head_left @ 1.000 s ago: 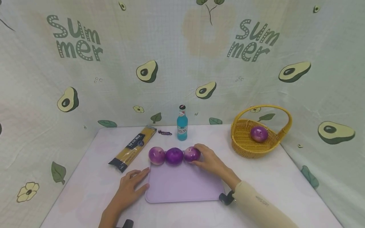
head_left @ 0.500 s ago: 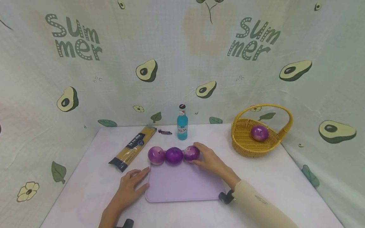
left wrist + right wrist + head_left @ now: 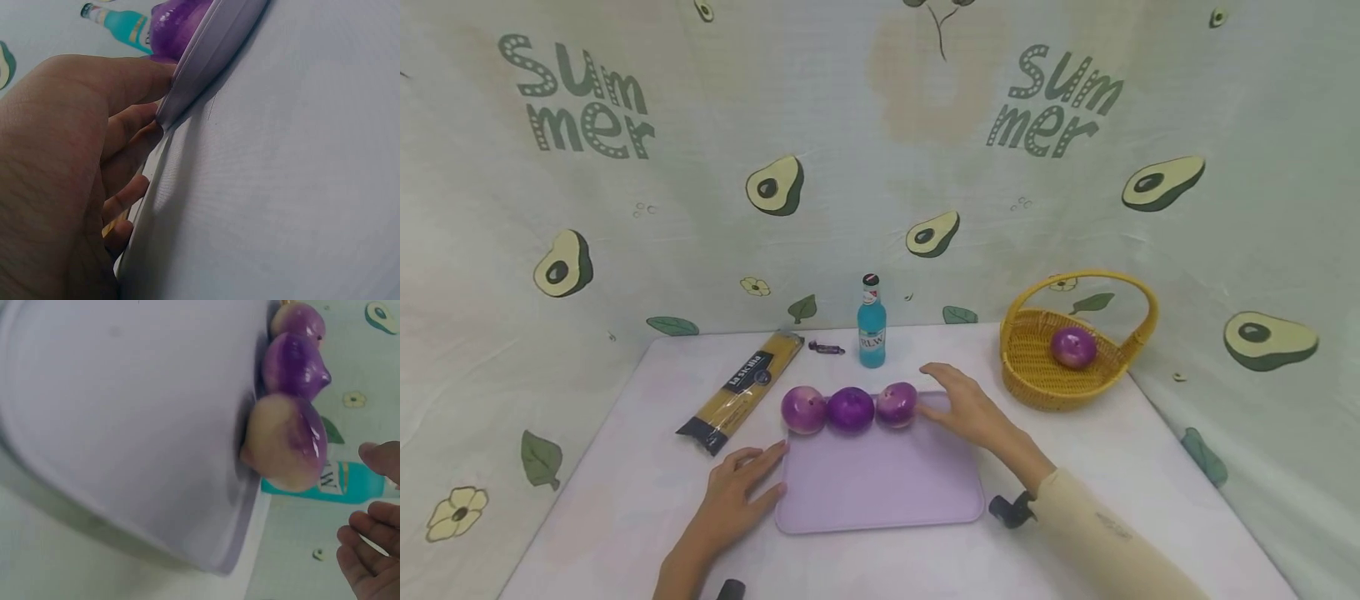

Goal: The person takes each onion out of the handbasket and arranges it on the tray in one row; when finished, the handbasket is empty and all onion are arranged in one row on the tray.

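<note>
Three purple onions (image 3: 850, 411) sit in a row along the far edge of a lilac tray (image 3: 880, 487). My right hand (image 3: 973, 408) is just right of the rightmost onion (image 3: 897, 405), its fingers spread and holding nothing; the right wrist view shows a gap between the hand and that onion (image 3: 284, 444). At the tray's left side rests my left hand (image 3: 737, 492). Its thumb and fingertips touch the tray's rim (image 3: 206, 62) in the left wrist view, without curling round it.
A yellow wicker basket (image 3: 1052, 398) with another onion (image 3: 1073, 347) stands at the back right. Behind the tray are a blue bottle (image 3: 872, 325) and a small wrapped candy (image 3: 827, 347). A spaghetti packet (image 3: 741, 392) lies at the left. A printed cloth hangs behind the table.
My right hand has let go of the rightmost onion and drawn away to the right. My left hand stays at the tray's side. The head view has shifted slightly.
</note>
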Demonstrator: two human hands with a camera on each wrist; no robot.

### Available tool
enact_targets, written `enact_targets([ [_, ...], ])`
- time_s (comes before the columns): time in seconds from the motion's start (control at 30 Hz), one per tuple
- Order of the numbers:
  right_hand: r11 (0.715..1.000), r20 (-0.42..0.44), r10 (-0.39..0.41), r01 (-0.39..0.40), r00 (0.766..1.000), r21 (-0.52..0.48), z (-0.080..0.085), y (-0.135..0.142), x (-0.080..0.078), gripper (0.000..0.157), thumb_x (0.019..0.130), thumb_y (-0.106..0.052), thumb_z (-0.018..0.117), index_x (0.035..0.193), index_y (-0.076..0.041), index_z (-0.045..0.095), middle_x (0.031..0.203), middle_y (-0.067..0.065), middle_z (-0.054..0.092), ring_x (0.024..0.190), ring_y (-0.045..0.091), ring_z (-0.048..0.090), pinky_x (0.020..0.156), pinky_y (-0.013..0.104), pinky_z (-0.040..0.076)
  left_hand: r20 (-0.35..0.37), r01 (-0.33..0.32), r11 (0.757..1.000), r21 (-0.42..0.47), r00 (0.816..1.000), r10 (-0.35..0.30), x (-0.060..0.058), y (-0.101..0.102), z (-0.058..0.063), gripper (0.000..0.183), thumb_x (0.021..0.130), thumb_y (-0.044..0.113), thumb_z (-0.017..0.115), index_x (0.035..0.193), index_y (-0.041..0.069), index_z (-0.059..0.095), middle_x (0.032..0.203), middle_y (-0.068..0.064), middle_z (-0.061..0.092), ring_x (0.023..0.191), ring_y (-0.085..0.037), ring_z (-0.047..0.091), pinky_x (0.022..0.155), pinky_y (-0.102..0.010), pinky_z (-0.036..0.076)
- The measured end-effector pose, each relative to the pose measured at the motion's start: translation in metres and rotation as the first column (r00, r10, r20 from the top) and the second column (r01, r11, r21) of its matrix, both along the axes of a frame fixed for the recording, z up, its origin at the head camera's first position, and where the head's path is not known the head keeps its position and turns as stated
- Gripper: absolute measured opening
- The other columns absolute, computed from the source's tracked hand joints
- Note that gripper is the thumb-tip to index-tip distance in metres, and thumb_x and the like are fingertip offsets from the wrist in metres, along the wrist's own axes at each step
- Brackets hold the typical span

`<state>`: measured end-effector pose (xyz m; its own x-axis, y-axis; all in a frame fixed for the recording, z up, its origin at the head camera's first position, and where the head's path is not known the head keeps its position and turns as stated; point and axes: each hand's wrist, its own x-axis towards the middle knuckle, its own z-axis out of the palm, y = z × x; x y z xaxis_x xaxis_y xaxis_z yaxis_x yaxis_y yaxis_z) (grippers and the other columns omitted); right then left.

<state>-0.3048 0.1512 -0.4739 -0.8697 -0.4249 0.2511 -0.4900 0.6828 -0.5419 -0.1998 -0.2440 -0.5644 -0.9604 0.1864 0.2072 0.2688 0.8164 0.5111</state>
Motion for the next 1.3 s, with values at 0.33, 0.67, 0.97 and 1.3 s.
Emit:
enact_targets([
  [0.33,0.996,-0.004,-0.065,0.065,0.998,0.057,0.013,0.033,-0.006,0.057,0.092,-0.03,0.074,0.14,-0.008,0.054,0.144,0.013,0.053,0.134,0.033,0.047,0.109,0.052,0.041,0.014,-0.017,1.0,-0.014,1.0,0.017,0.003,-0.003,-0.002,0.059,0.093,0.045,0.067,0.148,0.032,0.05,0.138,0.003,0.062,0.132,-0.026,0.037,0.105,-0.062,0.022],
  [0.67,0.985,-0.01,-0.146,0.147,0.989,0.087,0.023,0.07,-0.018,0.057,0.092,-0.027,0.075,0.139,-0.004,0.054,0.142,0.018,0.054,0.131,0.036,0.05,0.106,0.053,0.043,0.026,-0.01,1.0,-0.018,1.0,0.011,0.001,-0.003,-0.004,0.059,0.094,0.047,0.066,0.149,0.034,0.049,0.137,0.003,0.062,0.133,-0.027,0.036,0.106,-0.063,0.021],
  [0.97,0.983,0.019,-0.155,0.152,0.988,0.101,0.025,0.091,-0.023,0.056,0.094,-0.024,0.072,0.141,-0.002,0.052,0.143,0.02,0.052,0.134,0.037,0.045,0.108,0.054,0.04,0.006,-0.001,1.0,-0.013,1.0,0.001,0.001,-0.004,-0.007,0.058,0.094,0.047,0.065,0.149,0.035,0.049,0.137,0.002,0.062,0.132,-0.026,0.037,0.104,-0.063,0.022],
  [1.3,0.973,-0.016,-0.182,0.183,0.983,0.143,0.035,0.116,-0.029,0.054,0.096,-0.023,0.069,0.14,0.003,0.05,0.141,0.023,0.052,0.133,0.042,0.045,0.109,0.059,0.037,-0.016,0.01,1.0,-0.012,1.0,-0.01,0.0,0.0,-0.003,0.058,0.093,0.043,0.067,0.148,0.032,0.051,0.135,0.001,0.063,0.131,-0.027,0.037,0.103,-0.063,0.023],
])
